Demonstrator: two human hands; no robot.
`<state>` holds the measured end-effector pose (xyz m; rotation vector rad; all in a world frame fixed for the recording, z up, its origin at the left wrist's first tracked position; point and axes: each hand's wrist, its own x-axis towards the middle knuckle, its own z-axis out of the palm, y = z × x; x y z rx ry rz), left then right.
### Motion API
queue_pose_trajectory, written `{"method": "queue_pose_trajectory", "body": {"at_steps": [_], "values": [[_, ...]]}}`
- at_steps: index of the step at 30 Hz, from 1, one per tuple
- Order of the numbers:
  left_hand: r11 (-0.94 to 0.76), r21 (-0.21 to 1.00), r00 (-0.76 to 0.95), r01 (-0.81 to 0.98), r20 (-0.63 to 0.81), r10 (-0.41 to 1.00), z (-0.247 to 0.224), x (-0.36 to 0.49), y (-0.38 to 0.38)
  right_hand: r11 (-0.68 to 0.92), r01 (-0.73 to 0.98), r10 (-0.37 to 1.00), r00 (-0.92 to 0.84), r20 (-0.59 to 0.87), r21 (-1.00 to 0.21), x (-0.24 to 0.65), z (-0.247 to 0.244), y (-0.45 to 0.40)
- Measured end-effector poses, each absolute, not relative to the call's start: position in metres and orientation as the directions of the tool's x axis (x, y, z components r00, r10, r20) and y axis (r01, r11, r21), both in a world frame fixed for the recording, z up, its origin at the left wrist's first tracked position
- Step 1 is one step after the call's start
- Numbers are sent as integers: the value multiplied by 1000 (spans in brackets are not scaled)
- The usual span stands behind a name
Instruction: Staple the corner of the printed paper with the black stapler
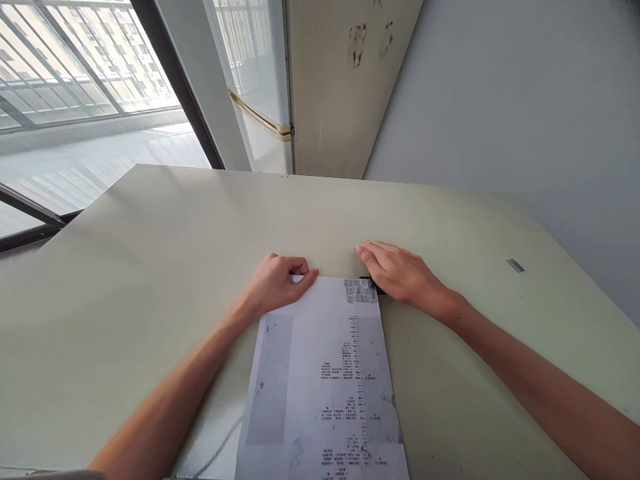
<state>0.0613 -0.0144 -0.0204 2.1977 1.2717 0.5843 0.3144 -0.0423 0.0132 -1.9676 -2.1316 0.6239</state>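
Printed sheets of paper lie lengthwise on the table, their text upside down to me and dense small print at the top right corner. My left hand is closed on the top left part of the paper, thumb along its upper edge and fingers curled. At the top right corner, my right hand lies palm down over a black stapler, fingers together. Most of the stapler is hidden beneath that hand; only a dark end shows, overlapping the paper's corner.
The pale table stretches out around the paper. A small grey strip lies on it at the right. Behind stand a stained refrigerator, a grey wall at right and a window at left.
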Motion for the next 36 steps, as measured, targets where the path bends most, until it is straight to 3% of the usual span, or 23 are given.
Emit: {"method": "queue_pose_trajectory", "body": {"at_steps": [11, 25, 30, 36], "values": [[-429, 626, 466, 651, 117, 877, -22, 61, -13, 81, 933, 981, -137, -137, -351, 313, 5, -40], [-414, 638, 464, 649, 100, 880, -26, 59, -13, 128, 991, 989, -129, -75, -25, 298, -22, -35], [-423, 636, 488, 645, 84, 869, -26, 56, -10, 135, 985, 989, -141, -48, -112, 299, -16, -34], [-436, 628, 545, 644, 23, 838, -24, 50, -6, 42, 870, 999, -33, 28, -490, 317, 2, -44]]}}
